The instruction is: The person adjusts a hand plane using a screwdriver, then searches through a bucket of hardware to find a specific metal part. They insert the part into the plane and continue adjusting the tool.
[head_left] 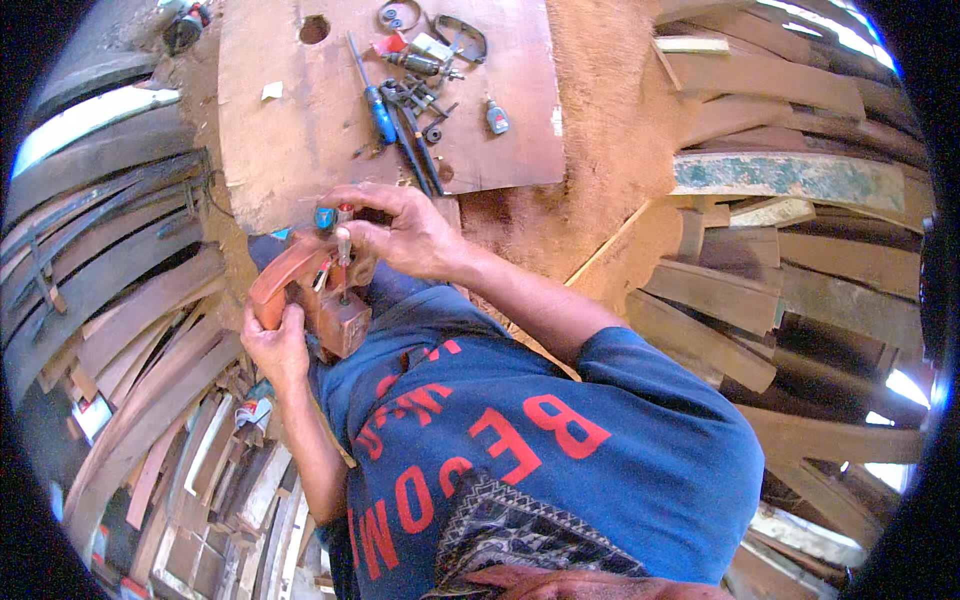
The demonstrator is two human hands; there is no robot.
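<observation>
Orange power tool [318, 295] held just left of centre, above the lap, its curved handle running from about 7 o'clock up toward 1 o'clock and its blocky body hanging at the 5 o'clock end. Left hand [275, 345] wrapped shut around the lower end of the handle, at 7 o'clock from the body. Right hand [400, 235] sitting at 1 o'clock from the tool, fingers pinched closed on a slim metal driver [343, 262] that stands nearly upright, tip down into the top of the body. Right hand the nearer to the working point; left hand only steadying. Blue shirt with red print filling the lower middle. Behind the hands, at 12 o'clock, a flat wooden board [290, 130] carrying a blue-handled screwdriver [374, 95], loose bolts and bits [425, 105], and a small bottle [497, 118]. Reddish sawdust [610, 130] at 1 o'clock; stacked planks [790, 180] at 3 o'clock and offcuts [130, 330] at 9 o'clock.
</observation>
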